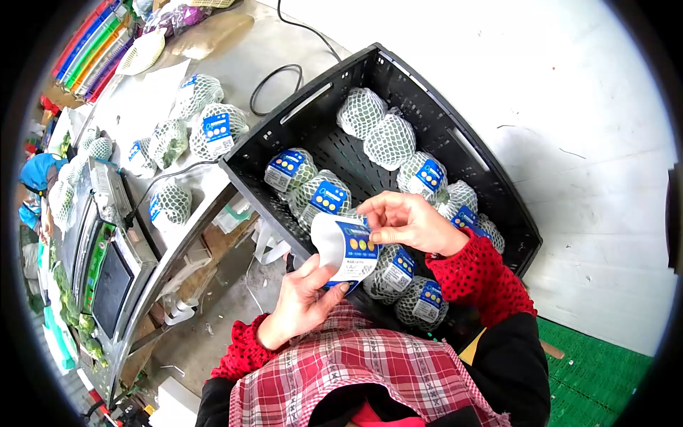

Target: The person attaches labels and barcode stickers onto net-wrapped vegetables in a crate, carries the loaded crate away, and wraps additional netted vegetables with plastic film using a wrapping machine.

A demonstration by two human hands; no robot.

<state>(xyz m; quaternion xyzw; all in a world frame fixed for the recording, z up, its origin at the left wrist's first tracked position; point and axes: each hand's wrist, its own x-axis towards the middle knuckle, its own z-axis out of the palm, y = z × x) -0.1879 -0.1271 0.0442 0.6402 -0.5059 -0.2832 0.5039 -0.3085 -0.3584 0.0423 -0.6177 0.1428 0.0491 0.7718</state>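
Note:
A curling strip of blue-and-white printed labels is gripped between the thumb and fingers of my left hand. My right hand pinches the upper edge of the same strip; whether a single label has come loose there I cannot tell. Both hands are above the near part of a black plastic crate. Inside it lie several round green items in white foam netting, many with blue labels, such as the labelled one. Two at the far end, including the netted item, show no label.
Left of the crate, a metal table carries more netted items and a black cable. A scale with a dark display stands at the far left. Another person in blue is beyond it. Green slatted flooring lies lower right.

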